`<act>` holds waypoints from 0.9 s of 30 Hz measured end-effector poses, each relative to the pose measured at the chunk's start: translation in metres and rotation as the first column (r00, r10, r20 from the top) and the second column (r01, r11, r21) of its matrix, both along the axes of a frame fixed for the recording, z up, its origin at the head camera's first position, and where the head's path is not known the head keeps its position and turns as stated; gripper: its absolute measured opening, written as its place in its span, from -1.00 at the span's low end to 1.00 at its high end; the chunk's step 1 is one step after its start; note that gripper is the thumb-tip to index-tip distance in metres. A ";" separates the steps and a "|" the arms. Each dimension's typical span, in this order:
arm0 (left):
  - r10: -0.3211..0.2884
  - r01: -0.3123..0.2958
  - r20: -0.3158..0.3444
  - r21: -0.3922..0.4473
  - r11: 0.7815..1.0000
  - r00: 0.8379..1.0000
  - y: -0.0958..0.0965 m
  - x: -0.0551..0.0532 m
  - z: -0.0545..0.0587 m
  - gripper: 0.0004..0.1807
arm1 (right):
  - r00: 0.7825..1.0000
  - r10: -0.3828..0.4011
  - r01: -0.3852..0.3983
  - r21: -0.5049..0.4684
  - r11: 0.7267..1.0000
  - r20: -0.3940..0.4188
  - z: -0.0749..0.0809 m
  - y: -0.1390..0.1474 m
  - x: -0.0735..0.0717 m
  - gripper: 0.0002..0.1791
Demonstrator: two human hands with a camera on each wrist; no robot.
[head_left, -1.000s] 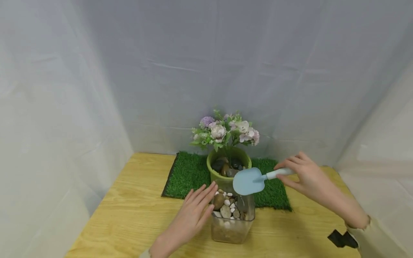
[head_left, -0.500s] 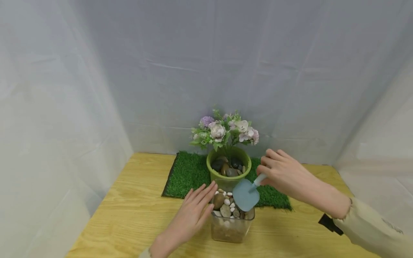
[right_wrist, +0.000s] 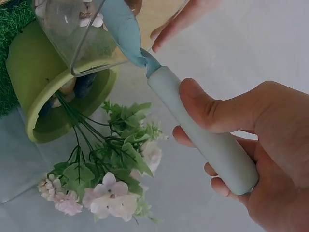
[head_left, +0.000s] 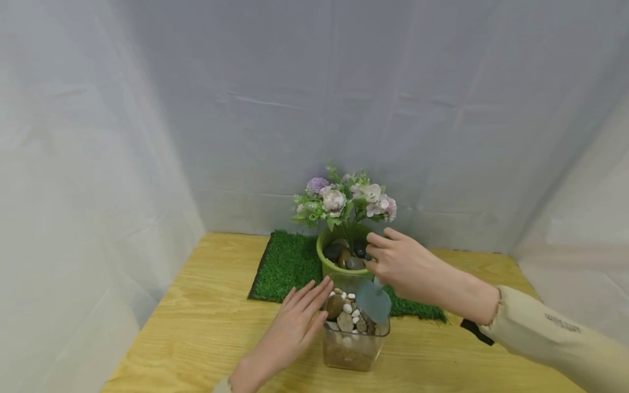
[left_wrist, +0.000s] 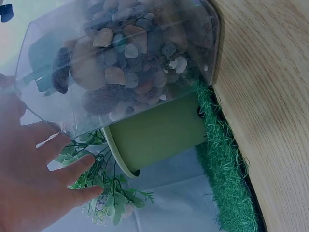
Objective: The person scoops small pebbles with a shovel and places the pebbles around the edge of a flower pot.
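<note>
My right hand (head_left: 400, 267) grips the pale handle of a small blue hand shovel (right_wrist: 203, 130). In the head view its blade (head_left: 373, 301) points down inside a clear plastic container (head_left: 351, 355), at the right side. White, brown and grey pebbles (head_left: 345, 321) fill the container's lower part. My left hand (head_left: 295, 322), fingers straight, rests against the container's left rim. Just behind it a green flowerpot (head_left: 322, 259) holds dark stones and a bunch of artificial-looking flowers (head_left: 344, 199). How deep the blade's tip goes among the pebbles I cannot tell.
A strip of artificial turf (head_left: 287, 265) lies under the pot, on a wooden table (head_left: 196, 322). Pale curtains (head_left: 275, 109) hang behind the table and at both sides.
My right hand has moved left and turned the shovel from nearly level above the container to blade-down inside it. The left hand has stayed at the container's rim.
</note>
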State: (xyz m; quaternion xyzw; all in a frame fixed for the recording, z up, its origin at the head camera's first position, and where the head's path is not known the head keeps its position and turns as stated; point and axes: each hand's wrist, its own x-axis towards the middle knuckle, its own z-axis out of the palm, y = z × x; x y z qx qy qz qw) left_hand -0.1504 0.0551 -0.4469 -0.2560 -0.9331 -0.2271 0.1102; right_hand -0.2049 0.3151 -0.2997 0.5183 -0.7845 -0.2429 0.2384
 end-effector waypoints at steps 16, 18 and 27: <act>0.002 -0.001 -0.038 0.030 1.000 0.999 0.002 -0.001 -0.005 -0.42 | 0.970 0.050 -0.026 0.103 0.994 -0.239 -0.030 -0.022 0.029 -0.87; 0.008 -0.006 -0.051 0.032 0.999 0.999 0.002 -0.001 -0.005 -0.42 | 0.958 0.070 -0.036 0.125 0.991 -0.279 -0.035 -0.025 0.034 -0.85; 0.008 -0.008 0.010 0.011 1.000 1.000 0.001 0.000 -0.001 -0.42 | 0.996 0.043 -0.043 0.002 0.999 -0.074 -0.041 -0.014 -0.003 -0.82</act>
